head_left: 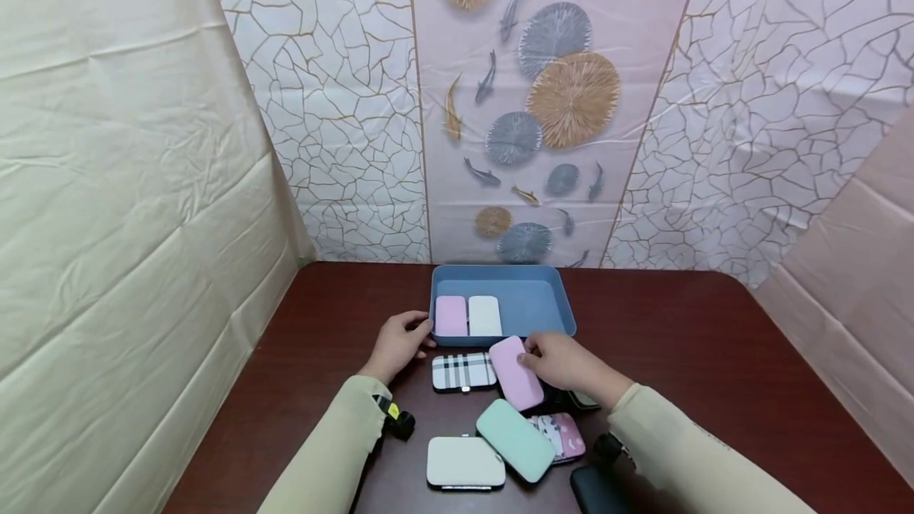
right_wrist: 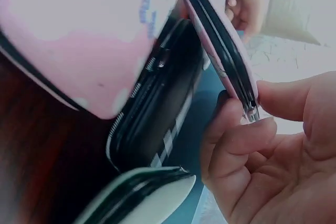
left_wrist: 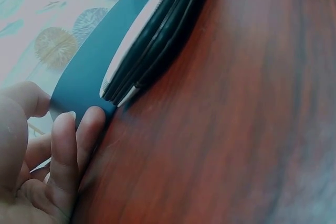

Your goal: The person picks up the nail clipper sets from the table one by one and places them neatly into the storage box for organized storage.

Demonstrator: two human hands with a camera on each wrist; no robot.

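In my right hand (head_left: pixel 567 359) I pinch a small flat pink case (head_left: pixel 514 371) between thumb and fingers. It is tilted over the other cases in front of the tray, its dark edge and metal clasp (right_wrist: pixel 252 113) showing in the right wrist view. Beside it lies a black-and-white plaid case (head_left: pixel 462 371). At the near left corner of a shallow blue tray (head_left: pixel 531 300), my left hand (head_left: pixel 397 347) rests with relaxed fingers, the thumb right at the left wall and fingertips at the front. Inside stand a pink case (head_left: pixel 451 316) and a white case (head_left: pixel 485 316).
Nearer me, a mint green case (head_left: pixel 516 440) overlaps a white case (head_left: pixel 466 463) and a pink patterned case (head_left: pixel 564 435). Another pale case (head_left: pixel 584 400) shows partly beneath my right forearm. A black object (head_left: pixel 598 490) lies at the table's near edge. Patterned cloth hangs behind the table.
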